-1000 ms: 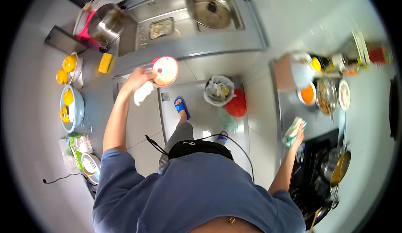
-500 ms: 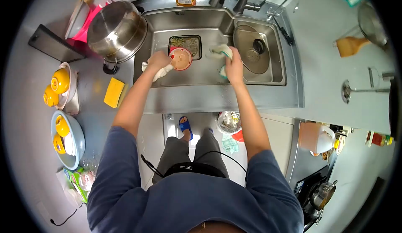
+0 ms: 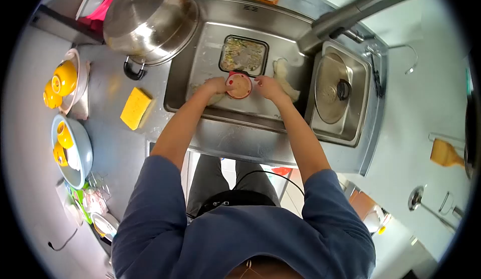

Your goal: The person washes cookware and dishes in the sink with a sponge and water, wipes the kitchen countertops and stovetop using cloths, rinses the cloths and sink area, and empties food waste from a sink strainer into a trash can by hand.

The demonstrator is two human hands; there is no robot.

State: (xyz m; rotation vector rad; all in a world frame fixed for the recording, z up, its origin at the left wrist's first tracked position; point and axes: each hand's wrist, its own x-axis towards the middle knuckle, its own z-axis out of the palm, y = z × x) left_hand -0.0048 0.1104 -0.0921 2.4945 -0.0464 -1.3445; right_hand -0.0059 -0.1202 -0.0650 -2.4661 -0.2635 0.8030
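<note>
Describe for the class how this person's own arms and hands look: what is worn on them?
The left sleeve and right sleeve are plain, loose, blue-grey and end near the elbows. The forearms are uncovered, with no watch or band showing. The left hand and right hand wear no gloves; any rings would be too small to make out. No cable shows along either forearm.

Left counter, as observed.
Stainless-steel pot, black-handled, near yellow sponge; farther left, light-blue basin holding yellow bowls (two clearly visible).
</note>
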